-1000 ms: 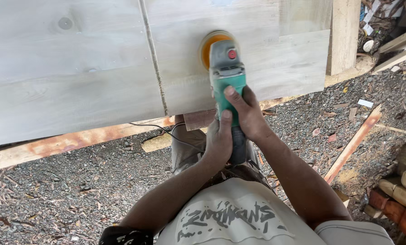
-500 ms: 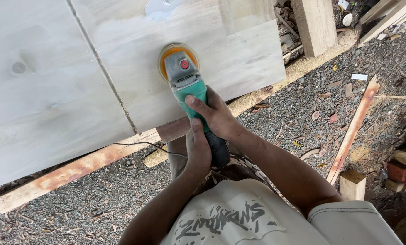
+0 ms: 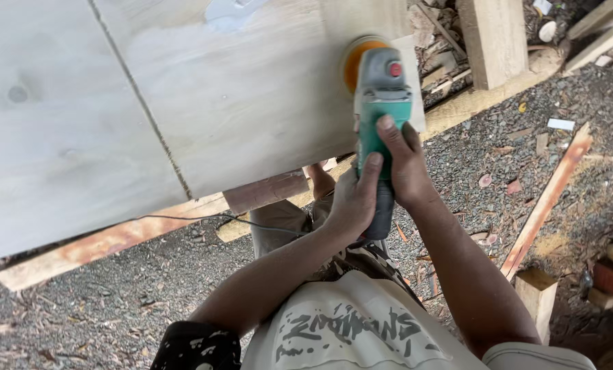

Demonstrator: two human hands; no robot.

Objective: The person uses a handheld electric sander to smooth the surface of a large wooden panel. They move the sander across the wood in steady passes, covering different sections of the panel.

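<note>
Compared with half a second ago, the green angle grinder [image 3: 382, 130] is seen farther right on the pale wooden panel [image 3: 252, 103], its orange sanding disc [image 3: 356, 60] now lying at the panel's right edge rather than well inside it. The grinder's body is gripped by the right hand [image 3: 406, 161], fingers wrapped over the green housing, while its dark rear handle is clasped by the left hand [image 3: 353, 202], fingers closed round it. A black cable [image 3: 204, 218] is trailed beneath the panel over the gravel [image 3: 115, 301]. No containers can be made out; only timber offcuts [image 3: 546, 199] are scattered at the right
</note>
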